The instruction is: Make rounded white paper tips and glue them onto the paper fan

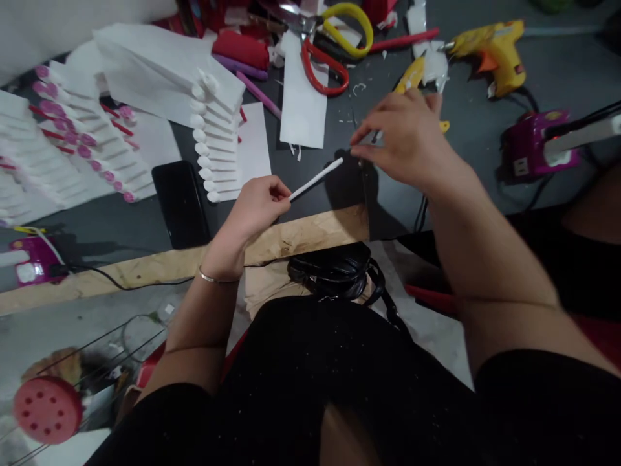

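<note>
A thin white stick slants up to the right over the dark table, its lower end pinched in the fingers of my left hand. Just past its upper end is my right hand, thumb and forefinger brought close together; anything between them is too small to make out. Left of my left hand, several white-tipped sticks lie in a column on white paper. A white paper strip lies above the held stick, under the open scissors with red and yellow handles.
A black phone lies near the wooden table edge. Several pink-tipped sticks are at the left. A yellow glue gun and a purple power socket are at the right. Below the edge hangs a black bag.
</note>
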Available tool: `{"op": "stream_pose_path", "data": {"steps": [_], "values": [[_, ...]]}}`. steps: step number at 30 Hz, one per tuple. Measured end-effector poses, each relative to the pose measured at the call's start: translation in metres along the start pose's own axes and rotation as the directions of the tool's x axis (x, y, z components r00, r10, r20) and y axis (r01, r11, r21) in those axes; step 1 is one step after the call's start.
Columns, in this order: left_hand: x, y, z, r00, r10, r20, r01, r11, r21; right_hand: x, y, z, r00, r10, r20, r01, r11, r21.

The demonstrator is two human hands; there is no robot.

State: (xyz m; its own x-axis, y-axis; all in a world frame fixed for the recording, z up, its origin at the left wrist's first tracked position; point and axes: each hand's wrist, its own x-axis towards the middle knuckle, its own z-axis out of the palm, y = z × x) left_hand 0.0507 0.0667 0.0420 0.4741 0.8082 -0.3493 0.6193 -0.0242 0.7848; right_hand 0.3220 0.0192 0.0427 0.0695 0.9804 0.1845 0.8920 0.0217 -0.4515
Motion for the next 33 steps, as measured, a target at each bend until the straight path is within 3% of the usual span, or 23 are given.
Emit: {"op": "stream_pose_path", "data": {"steps": [1,2,5,8,11,15,20,24,30,33], "values": [[0.000,0.000,-0.002,1.000,-0.020,-0.022,0.018,0.997,-0.080,-0.007,-0.008,-0.005,0.994,0.039,-0.099,-0.035,0.998,0.043],[0.002,0.000,-0.003,0.998,-0.038,-0.044,0.031,0.988,-0.152,-0.015,-0.017,-0.007,0.991,0.049,-0.124,-0.029,0.988,0.153],[0.008,0.003,-0.003,0.995,-0.042,-0.090,0.012,0.949,-0.314,-0.034,-0.042,0.012,0.998,0.037,0.047,-0.055,0.864,0.501],[0.012,0.007,0.002,0.994,0.022,-0.103,-0.060,0.920,-0.388,-0.034,-0.062,0.045,0.968,0.149,0.204,-0.252,0.628,0.736],[0.011,0.010,0.006,0.988,0.082,-0.129,-0.125,0.921,-0.369,-0.021,-0.076,0.064,0.937,0.164,0.307,-0.347,0.367,0.863],[0.007,0.011,0.006,0.980,0.096,-0.174,-0.152,0.927,-0.344,-0.006,-0.086,0.065,0.928,0.218,0.302,-0.345,0.194,0.918],[0.003,0.008,0.007,0.981,0.074,-0.178,-0.126,0.944,-0.304,-0.002,-0.089,0.064,0.891,0.300,0.340,-0.372,0.055,0.927],[-0.003,-0.001,0.013,0.991,0.030,-0.130,-0.076,0.926,-0.369,0.007,-0.074,0.062,0.879,0.324,0.350,-0.357,-0.039,0.933],[-0.009,-0.013,0.013,0.991,-0.035,-0.133,-0.026,0.902,-0.431,0.025,-0.022,0.033,0.869,0.431,0.244,-0.257,-0.028,0.966],[-0.007,-0.012,0.012,0.985,-0.043,-0.167,-0.036,0.897,-0.441,0.012,-0.028,0.032,0.846,0.438,0.305,-0.314,-0.053,0.948]]}}
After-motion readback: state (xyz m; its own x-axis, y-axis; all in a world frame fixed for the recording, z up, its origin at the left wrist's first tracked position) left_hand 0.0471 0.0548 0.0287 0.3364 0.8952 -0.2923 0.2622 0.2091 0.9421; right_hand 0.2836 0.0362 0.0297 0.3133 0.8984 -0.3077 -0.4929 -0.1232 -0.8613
